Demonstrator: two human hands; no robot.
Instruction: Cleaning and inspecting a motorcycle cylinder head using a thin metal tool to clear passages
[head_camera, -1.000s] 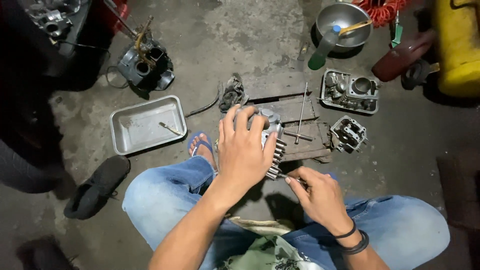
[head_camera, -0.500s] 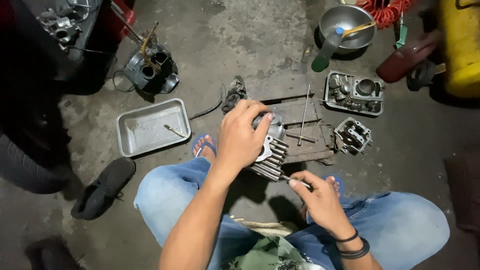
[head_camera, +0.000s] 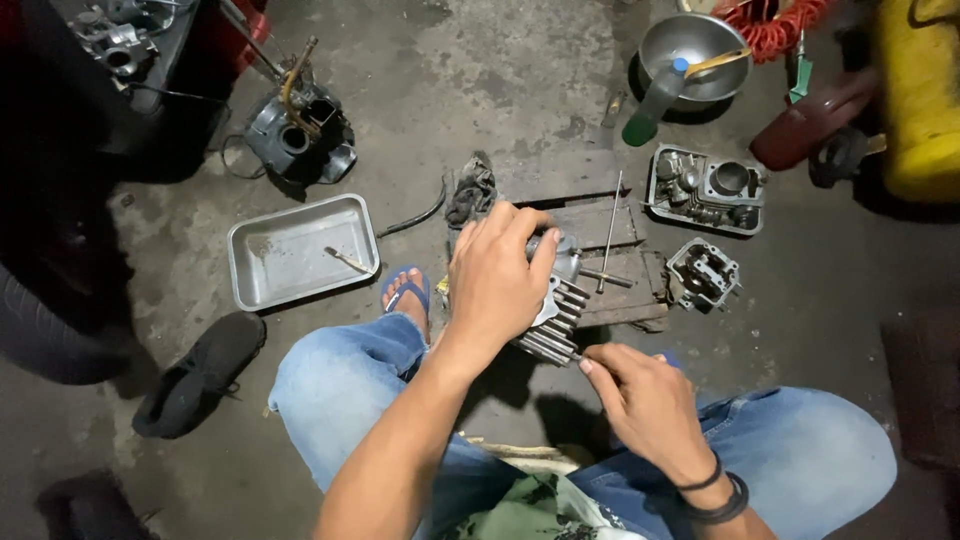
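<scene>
A: Concrete floor, stained and dim, serves as the work surface; wooden boards (head_camera: 590, 215) lie at frame centre. What is in hand?

B: A finned engine cylinder (head_camera: 556, 318) rests on those boards, just below centre of the frame. The left hand (head_camera: 495, 280) lies spread over its top, fingers curled around the upper edge, pressing it down. The right hand (head_camera: 645, 400), lower right of centre, pinches a small thin tool at the lowest fins; the tool's tip is too small to identify.

A: How should this step be handled?

B: In my judgement, keep the left palm bearing straight down so the cylinder does not rock on the boards. Work the tool with short, controlled strokes, and support the wrist on the knee. The fins are thin and likely to bend under side load.

A: Surroundings?

B: A long rod (head_camera: 610, 232) lies just right of the left hand. Two engine parts (head_camera: 705, 190) sit further right. A metal tray (head_camera: 300, 250) is at centre left, a steel bowl (head_camera: 690, 45) at upper right.
</scene>
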